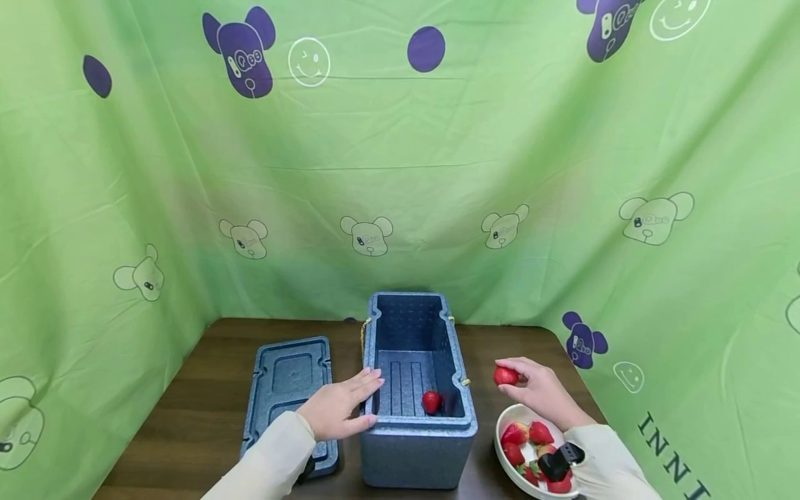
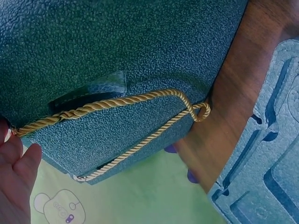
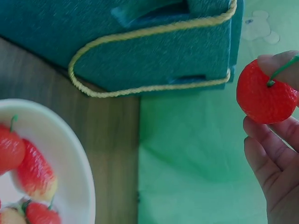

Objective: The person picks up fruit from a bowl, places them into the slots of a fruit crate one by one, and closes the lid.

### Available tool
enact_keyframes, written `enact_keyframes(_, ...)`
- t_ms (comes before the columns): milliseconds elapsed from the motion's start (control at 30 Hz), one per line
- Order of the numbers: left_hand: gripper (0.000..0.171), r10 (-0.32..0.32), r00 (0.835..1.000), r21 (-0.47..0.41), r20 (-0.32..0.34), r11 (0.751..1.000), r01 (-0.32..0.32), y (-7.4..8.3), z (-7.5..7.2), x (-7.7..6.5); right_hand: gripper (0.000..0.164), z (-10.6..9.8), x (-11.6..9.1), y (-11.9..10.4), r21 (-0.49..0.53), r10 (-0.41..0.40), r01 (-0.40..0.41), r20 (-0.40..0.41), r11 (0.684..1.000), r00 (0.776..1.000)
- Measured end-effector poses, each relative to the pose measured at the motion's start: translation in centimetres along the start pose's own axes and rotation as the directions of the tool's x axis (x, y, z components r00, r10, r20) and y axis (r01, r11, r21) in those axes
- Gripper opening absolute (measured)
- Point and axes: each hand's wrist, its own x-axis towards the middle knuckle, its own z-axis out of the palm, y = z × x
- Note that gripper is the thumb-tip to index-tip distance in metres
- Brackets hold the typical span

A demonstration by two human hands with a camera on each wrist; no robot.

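Between thumb and fingers my right hand point(image 1: 542, 390) pinches a strawberry point(image 1: 505, 375), held in the air right of the foam box. In the right wrist view the held strawberry point(image 3: 264, 95) shows a green stem. My left hand point(image 1: 340, 408) rests with extended fingers on the left rim of the blue foam box point(image 1: 415, 455). Inside that box, on its ridged floor near the front right, lies one strawberry point(image 1: 431, 401). Below my right hand stands a white bowl point(image 1: 505, 455) with several strawberries point(image 1: 540, 432), partly hidden by the wrist camera.
The box's blue lid point(image 1: 290, 375) lies flat on the brown table point(image 1: 181, 417), left of the box. Yellow rope handles point(image 2: 135, 99) hang along the box's sides. A green printed curtain point(image 1: 400, 139) closes off the back and both sides.
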Motion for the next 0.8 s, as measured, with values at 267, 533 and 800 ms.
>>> enact_keyframes(267,0.059,0.004,1.000,0.021,0.018,1.000,-0.005,-0.2,-0.3,0.3,0.036,0.9,1.9,-1.4,-0.011,-0.116,0.115,-0.027,0.993,0.993)
enact_keyframes(533,0.059,-0.009,0.999,0.018,0.035,1.000,0.008,0.1,-0.6,0.2,0.035,1.7,2.9,-2.2,-0.004,-0.151,0.151,-0.029,0.988,0.988)
enact_keyframes(800,0.060,-0.024,0.999,0.006,0.043,1.000,0.024,0.2,-0.5,0.2,0.035,2.1,4.0,-2.8,0.024,-0.129,0.129,0.018,0.991,0.991)
